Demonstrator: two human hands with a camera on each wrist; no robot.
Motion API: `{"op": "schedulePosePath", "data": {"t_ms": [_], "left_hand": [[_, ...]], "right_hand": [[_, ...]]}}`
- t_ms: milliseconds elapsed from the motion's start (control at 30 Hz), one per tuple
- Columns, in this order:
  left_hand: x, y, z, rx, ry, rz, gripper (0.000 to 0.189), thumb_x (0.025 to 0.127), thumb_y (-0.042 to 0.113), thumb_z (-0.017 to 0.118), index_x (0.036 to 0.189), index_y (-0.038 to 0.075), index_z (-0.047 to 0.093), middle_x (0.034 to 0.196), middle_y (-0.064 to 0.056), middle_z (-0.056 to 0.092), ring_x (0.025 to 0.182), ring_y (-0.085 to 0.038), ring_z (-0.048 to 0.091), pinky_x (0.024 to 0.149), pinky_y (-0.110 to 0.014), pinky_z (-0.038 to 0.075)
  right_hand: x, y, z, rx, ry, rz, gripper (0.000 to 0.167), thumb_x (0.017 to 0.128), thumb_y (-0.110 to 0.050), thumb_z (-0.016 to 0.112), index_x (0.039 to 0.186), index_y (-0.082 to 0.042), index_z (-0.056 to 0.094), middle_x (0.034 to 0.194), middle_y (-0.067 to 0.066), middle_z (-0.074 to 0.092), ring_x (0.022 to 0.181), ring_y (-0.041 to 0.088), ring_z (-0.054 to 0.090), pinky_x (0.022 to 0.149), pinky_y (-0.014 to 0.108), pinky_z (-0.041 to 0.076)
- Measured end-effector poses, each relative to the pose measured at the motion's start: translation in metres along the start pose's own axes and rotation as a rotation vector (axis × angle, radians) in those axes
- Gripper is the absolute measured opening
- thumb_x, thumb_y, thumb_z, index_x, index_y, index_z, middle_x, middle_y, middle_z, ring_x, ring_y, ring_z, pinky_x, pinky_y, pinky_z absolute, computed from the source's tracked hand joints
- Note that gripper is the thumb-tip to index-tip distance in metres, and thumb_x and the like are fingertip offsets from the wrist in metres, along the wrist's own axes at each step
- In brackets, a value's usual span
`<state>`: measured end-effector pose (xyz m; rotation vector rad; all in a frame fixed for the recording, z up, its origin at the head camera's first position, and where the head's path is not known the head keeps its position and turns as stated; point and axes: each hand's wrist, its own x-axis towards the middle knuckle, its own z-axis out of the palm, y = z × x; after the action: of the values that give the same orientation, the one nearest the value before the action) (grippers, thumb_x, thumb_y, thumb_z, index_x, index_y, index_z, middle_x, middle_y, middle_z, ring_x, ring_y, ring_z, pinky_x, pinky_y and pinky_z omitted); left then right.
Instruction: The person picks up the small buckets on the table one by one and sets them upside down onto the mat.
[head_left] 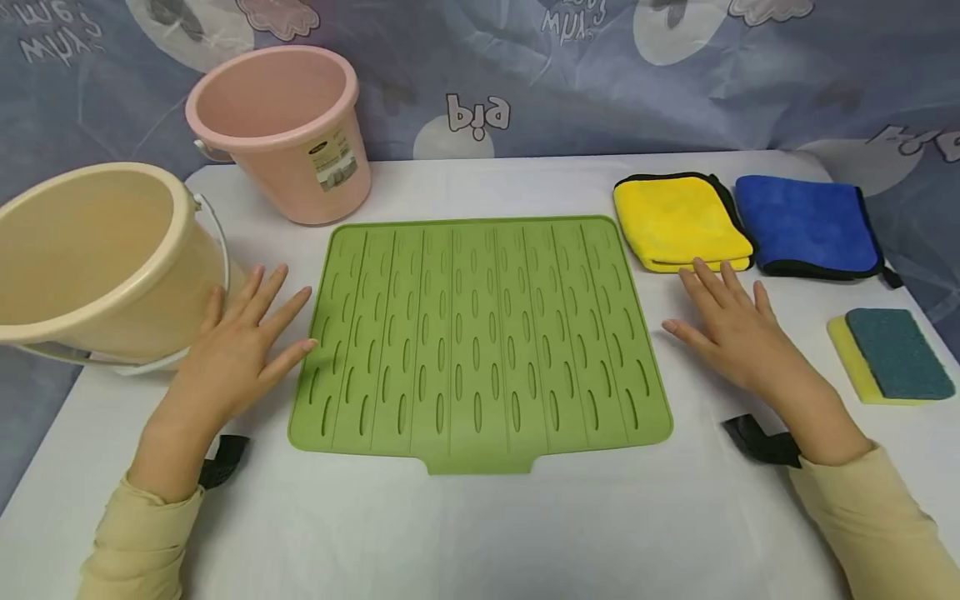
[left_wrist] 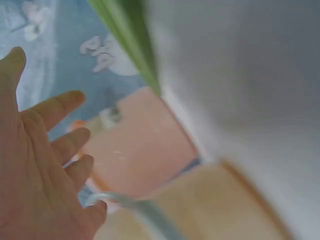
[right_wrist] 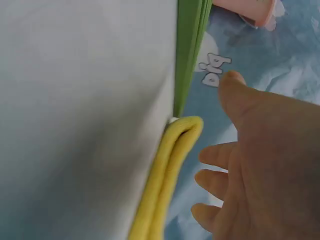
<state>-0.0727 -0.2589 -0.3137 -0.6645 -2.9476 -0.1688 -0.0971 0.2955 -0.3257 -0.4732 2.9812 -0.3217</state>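
A green ridged drying mat (head_left: 480, 333) lies flat on the white table between both hands. My left hand (head_left: 232, 358) is spread palm down at the mat's left edge, its thumb tip close to that edge and its other fingers near the cream bucket (head_left: 90, 258). On the other side, my right hand (head_left: 738, 333) has its fingers spread just below the folded yellow cloth (head_left: 682, 221), holding nothing. In the left wrist view the left palm (left_wrist: 40, 175) shows with nothing in it. The right wrist view shows an unoccupied right palm (right_wrist: 275, 165) beside the yellow cloth (right_wrist: 167, 175).
Behind the mat's left corner stands a pink bucket (head_left: 285, 133). A folded blue cloth (head_left: 810, 225) lies right of the yellow one. Nearer the right edge is a green and yellow scrubbing sponge (head_left: 896, 354). A patterned blue-grey sheet (head_left: 525, 92) hangs behind the table.
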Motion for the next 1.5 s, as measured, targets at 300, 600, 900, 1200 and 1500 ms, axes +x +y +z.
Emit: {"op": "schedulePosePath", "data": {"t_ms": [300, 600, 900, 1200, 1500], "left_hand": [[0.018, 0.034, -0.057, -0.032, 0.077, 0.118, 0.066, 0.094, 0.046, 0.050, 0.149, 0.018, 0.027, 0.155, -0.005, 0.007, 0.140, -0.024, -0.002, 0.108, -0.051, -0.004], [0.039, 0.076, -0.071, -0.120, 0.146, 0.316, 0.067, 0.095, 0.057, 0.037, 0.149, 0.018, 0.027, 0.155, -0.003, 0.008, 0.140, -0.024, 0.002, 0.108, -0.053, 0.001], [0.044, 0.087, -0.050, -0.175, 0.121, 0.382, 0.068, 0.094, 0.049, 0.049, 0.149, 0.017, 0.027, 0.155, -0.004, 0.010, 0.140, -0.026, 0.004, 0.109, -0.049, 0.001], [0.038, 0.079, -0.046, -0.194, 0.137, 0.327, 0.074, 0.087, 0.036, 0.066, 0.148, 0.017, 0.030, 0.155, -0.004, 0.011, 0.140, -0.026, 0.002, 0.108, -0.052, 0.002], [0.029, 0.051, -0.065, -0.268, 0.313, 0.264, 0.071, 0.091, 0.057, 0.046, 0.145, 0.013, 0.037, 0.153, -0.010, 0.019, 0.139, -0.030, 0.008, 0.106, -0.056, 0.002]], "right_hand": [[-0.010, -0.048, -0.052, -0.040, 0.122, -0.135, 0.074, 0.097, -0.036, 0.049, 0.151, -0.010, 0.005, 0.155, 0.008, -0.003, 0.138, 0.027, -0.013, 0.104, 0.054, -0.012], [-0.010, -0.096, -0.073, -0.029, 0.211, -0.315, 0.077, 0.094, -0.031, 0.058, 0.152, -0.014, 0.010, 0.155, 0.006, 0.006, 0.139, 0.024, -0.003, 0.108, 0.049, -0.005], [-0.010, -0.113, -0.056, 0.004, 0.208, -0.405, 0.080, 0.088, -0.029, 0.066, 0.150, -0.012, 0.018, 0.155, 0.005, 0.012, 0.139, 0.026, 0.006, 0.109, 0.050, 0.004], [-0.005, -0.119, -0.030, 0.007, 0.138, -0.455, 0.073, 0.090, -0.034, 0.063, 0.148, -0.009, 0.025, 0.153, 0.009, 0.018, 0.137, 0.031, 0.017, 0.109, 0.050, 0.010], [0.005, -0.117, -0.001, 0.049, -0.016, -0.490, 0.067, 0.089, -0.034, 0.065, 0.142, -0.005, 0.039, 0.148, 0.016, 0.028, 0.133, 0.035, 0.027, 0.103, 0.055, 0.023]]}}
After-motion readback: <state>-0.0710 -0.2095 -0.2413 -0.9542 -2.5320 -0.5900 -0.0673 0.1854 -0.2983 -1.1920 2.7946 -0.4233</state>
